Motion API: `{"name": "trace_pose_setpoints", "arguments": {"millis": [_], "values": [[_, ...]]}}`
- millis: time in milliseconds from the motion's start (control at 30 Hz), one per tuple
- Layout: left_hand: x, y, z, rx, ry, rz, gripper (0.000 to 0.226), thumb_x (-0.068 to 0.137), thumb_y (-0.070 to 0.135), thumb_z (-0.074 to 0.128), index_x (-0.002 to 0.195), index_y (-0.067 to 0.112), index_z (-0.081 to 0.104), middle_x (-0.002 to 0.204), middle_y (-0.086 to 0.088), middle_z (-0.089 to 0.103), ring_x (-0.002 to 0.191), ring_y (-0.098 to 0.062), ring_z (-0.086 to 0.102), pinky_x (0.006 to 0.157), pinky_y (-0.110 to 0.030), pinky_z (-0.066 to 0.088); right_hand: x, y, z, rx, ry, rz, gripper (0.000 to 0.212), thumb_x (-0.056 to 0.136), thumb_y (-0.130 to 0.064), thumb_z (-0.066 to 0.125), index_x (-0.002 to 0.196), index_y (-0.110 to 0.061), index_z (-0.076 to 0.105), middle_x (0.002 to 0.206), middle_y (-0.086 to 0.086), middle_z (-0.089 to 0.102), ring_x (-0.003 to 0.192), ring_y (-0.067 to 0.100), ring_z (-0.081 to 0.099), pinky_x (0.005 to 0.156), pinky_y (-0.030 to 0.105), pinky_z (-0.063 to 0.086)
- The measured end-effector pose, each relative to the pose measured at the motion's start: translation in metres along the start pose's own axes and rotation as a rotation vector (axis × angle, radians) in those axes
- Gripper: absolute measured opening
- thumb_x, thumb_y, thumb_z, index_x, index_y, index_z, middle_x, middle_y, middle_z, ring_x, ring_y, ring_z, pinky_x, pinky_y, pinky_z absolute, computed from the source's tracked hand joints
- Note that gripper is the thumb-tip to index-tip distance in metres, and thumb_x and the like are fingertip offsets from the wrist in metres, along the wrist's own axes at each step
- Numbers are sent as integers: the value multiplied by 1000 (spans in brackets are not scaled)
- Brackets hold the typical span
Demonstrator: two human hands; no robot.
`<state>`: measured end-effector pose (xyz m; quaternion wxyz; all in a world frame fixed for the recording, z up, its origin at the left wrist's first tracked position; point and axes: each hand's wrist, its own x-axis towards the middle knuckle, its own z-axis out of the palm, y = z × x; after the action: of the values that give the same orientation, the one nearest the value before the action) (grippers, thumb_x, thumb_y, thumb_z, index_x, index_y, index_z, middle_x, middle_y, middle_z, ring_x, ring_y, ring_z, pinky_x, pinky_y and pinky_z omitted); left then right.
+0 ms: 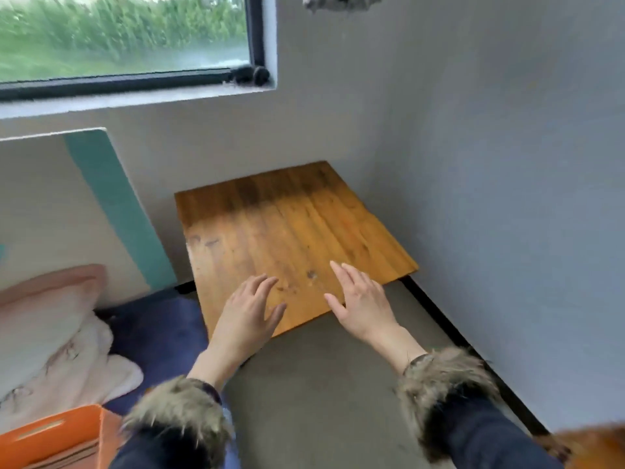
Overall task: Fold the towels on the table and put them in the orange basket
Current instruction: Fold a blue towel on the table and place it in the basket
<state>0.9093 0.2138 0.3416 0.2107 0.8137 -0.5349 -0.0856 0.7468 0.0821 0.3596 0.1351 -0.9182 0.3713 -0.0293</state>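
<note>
Plainly, neither of the hands holds anything: the left hand (248,314) and the right hand (363,301) both hover spread and empty over the near edge of the wooden bench (270,214), whose top shows no towel at all. The only cloth in view is a pale pink and white heap (50,340) lying off to the left on a dark blue surface (159,330), and I would judge these to be the towels, though they are bunched and blurred, so how many there are cannot be told. The orange basket (57,438) sits at the lower left corner, just beside the left sleeve's fur cuff (176,411). The risks follow from that layout. Reaching leftward for the heap could brush the cuff or forearm against the basket and knock it askew. Pulling at a tangled heap may drag more than one towel at once, or let a trailing corner fall to the grey floor (321,384). The bench top looks modest in area, so a towel spread on it may hang over the edges and slide off mid-fold. No brand, label or writing can be read anywhere in view; the basket wall shows only a slot handle.
</note>
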Motion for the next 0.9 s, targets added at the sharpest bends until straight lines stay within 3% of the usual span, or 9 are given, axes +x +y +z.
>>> {"name": "trace_pose_setpoints", "arguments": {"millis": [167, 300, 533, 633, 733, 900], "values": [[11, 116, 39, 15, -80, 270, 68, 85, 58, 29, 133, 15, 48, 135, -5, 51, 128, -24, 44, 102, -36, 38, -94, 98, -28, 9, 105, 280, 61, 96, -44, 38, 148, -23, 15, 154, 1, 22, 140, 19, 24, 111, 35, 22], [-8, 222, 84, -3, -167, 447, 55, 91, 49, 43, 135, 16, 45, 138, -4, 47, 131, -23, 40, 103, -36, 36, -197, 174, -47, 19, 157, 487, 60, 96, -42, 40, 147, -21, 17, 152, 2, 26, 136, 22, 30, 108, 36, 28], [-83, 391, 178, -94, -330, 687, 77, 76, 60, 20, 133, 16, 47, 136, -3, 49, 130, -22, 41, 104, -35, 34, -383, 277, -63, 42, 225, 783, 58, 96, -39, 41, 146, -17, 22, 145, 4, 36, 132, 25, 36, 105, 37, 33], [-108, 448, 209, -105, -420, 755, 67, 83, 56, 31, 136, 17, 45, 139, -2, 47, 132, -21, 38, 106, -33, 33, -441, 314, -65, 62, 229, 903, 57, 97, -40, 39, 147, -18, 20, 149, 4, 31, 136, 23, 30, 109, 38, 30], [-118, 498, 238, -117, -472, 819, 49, 93, 36, 49, 137, 17, 43, 140, -1, 45, 133, -19, 37, 108, -33, 31, -478, 350, -65, 88, 257, 977, 59, 97, -41, 39, 148, -19, 19, 151, 3, 29, 138, 20, 29, 110, 38, 30], [-117, 568, 292, -110, -543, 890, 46, 94, 31, 49, 137, 17, 42, 139, 1, 45, 130, -17, 39, 106, -31, 32, -513, 411, -60, 123, 252, 1060, 58, 97, -40, 41, 147, -18, 21, 148, 3, 35, 135, 20, 33, 108, 35, 32]]}}
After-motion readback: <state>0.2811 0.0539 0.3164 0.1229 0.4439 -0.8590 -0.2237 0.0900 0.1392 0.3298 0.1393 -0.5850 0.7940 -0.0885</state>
